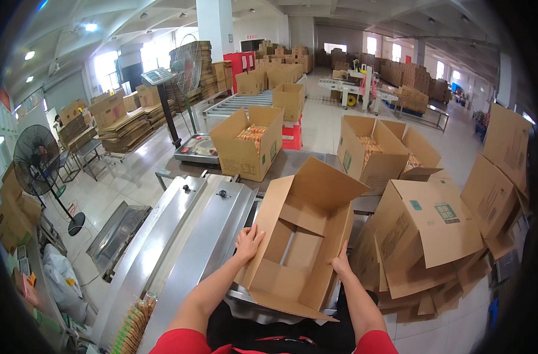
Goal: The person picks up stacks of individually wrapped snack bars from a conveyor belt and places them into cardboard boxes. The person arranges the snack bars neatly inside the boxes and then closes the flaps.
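Note:
An open cardboard box (302,270) is tilted in front of me, its top flaps spread and its bottom flaps folded inward with a gap between them. My left hand (250,242) presses on its left wall, fingers over the outer side near the edge. My right hand (340,262) holds the right wall from outside. Inside the box no goods show. Left of it runs a metal machine with long steel covers (207,234). Packaged snacks (134,325) stand in a row at its near end.
Filled open cartons (247,152) (370,155) stand on the table ahead. Unfilled cartons (428,221) are piled at the right. Beyond are a platform scale (196,148), a roller conveyor (242,104) and a red stool (292,135). A standing fan (36,159) is at the left.

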A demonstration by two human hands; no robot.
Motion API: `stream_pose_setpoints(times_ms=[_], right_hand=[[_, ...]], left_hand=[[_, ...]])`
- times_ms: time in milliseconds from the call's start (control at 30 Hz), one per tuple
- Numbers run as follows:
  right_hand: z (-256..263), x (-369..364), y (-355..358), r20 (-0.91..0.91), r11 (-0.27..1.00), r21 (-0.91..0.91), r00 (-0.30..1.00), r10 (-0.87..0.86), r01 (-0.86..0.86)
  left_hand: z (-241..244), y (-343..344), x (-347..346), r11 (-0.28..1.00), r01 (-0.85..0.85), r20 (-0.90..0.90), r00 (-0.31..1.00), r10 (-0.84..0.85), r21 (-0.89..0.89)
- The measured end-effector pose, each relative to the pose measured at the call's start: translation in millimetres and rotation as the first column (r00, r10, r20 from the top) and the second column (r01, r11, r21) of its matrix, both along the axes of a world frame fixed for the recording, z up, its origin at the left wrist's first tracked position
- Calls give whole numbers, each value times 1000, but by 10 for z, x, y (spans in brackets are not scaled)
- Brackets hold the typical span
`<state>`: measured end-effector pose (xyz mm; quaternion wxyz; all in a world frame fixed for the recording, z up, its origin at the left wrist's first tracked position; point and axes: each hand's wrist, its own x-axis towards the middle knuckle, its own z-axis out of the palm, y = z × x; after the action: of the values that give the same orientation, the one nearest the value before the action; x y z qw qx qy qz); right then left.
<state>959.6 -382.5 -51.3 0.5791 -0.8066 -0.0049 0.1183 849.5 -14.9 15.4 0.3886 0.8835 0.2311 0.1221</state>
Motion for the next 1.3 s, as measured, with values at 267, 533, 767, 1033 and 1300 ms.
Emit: stream_pose_setpoints(times_ms=[267,533,767,1033,1300], right_hand=[[-31,126,-29,58,999,22,998,-31,30],[364,-93,632,124,934,322,985,119,-153],[116,133,983,177,993,115,983,-56,36],[375,109,999,17,952,-258,986,-167,165],[192,189,1125,141,961,-231,983,-118,149]], left_hand=[[464,-431,413,973,148,-152,973,-176,-177],[-258,278,138,774,66,22,998,-67,-630],[-245,484,244,968,79,72,995,-63,-240],[779,-333,-835,721,586,-297,810,-506,370],[-137,-784,-2215,540,560,-205,789,-580,628]])
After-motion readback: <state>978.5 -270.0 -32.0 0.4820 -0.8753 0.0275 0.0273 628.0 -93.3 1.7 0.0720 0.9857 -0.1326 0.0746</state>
